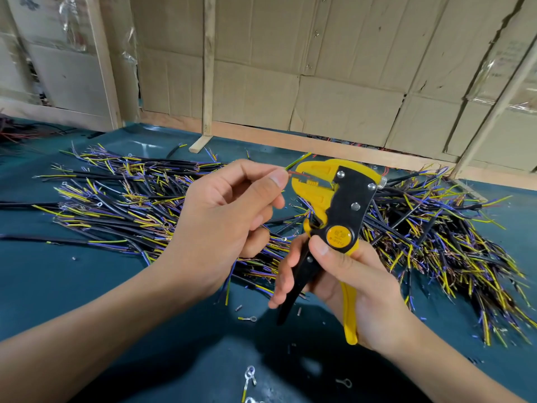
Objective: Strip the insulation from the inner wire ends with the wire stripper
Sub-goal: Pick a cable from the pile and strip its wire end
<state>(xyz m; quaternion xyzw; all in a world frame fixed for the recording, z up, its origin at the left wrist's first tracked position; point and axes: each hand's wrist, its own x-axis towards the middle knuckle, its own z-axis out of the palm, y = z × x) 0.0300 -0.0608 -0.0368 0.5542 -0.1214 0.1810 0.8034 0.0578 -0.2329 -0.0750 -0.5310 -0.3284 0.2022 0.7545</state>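
Above table (87, 286), stripper (340, 207) upright, head pointing left.

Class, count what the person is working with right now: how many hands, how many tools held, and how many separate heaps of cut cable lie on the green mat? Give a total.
Hands: 2 (left hand, right hand)
Wire stripper: 1
Cable heaps: 2 (left heap, right heap)
Total: 5

teal table mat (43, 286) | cardboard wall (334, 82) | wooden slat (207, 68) | loose ring terminals (249, 373)
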